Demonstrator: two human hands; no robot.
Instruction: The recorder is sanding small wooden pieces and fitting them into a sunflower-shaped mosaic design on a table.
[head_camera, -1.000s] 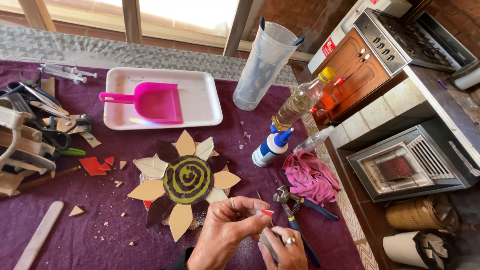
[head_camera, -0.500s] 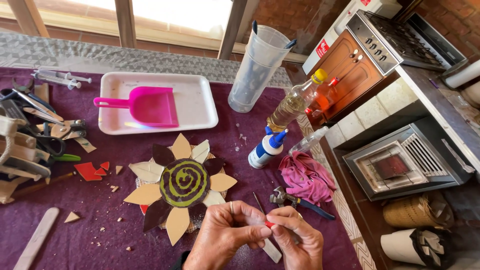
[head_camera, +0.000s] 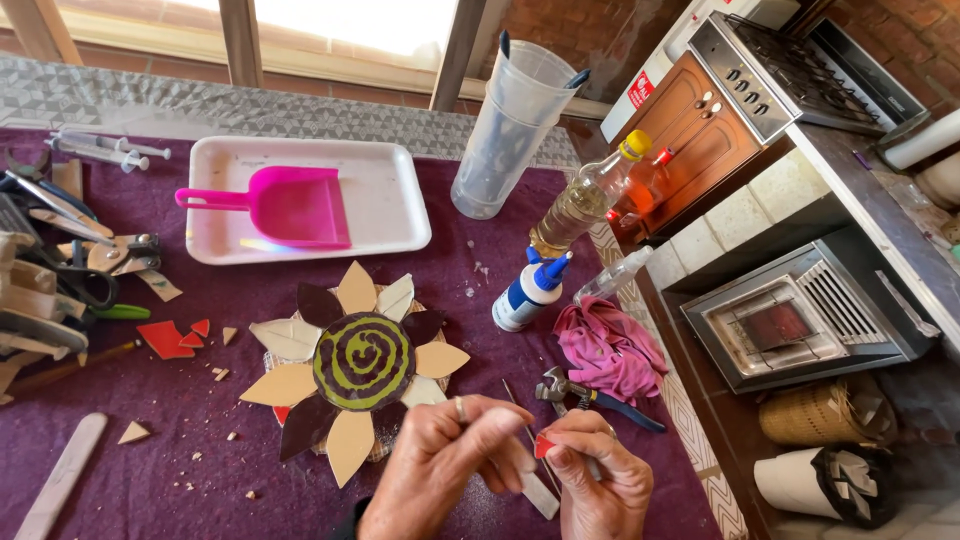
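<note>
Two hands meet over a small red tile chip at the near edge of the surface.

Since a second ago the right hand (head_camera: 600, 480) has risen to join the left hand (head_camera: 450, 465); both now pinch the red tile chip (head_camera: 543, 445) between fingertips, above a pale stick (head_camera: 540, 492). Flower mosaic (head_camera: 355, 365) lies just beyond, nippers (head_camera: 590, 393) beside, so fitting looks close.

A small red tile chip (head_camera: 543, 446) sits pinched between fingertips, low over the purple cloth. A pale flat stick (head_camera: 540, 492) lies slanted just beneath it.
</note>
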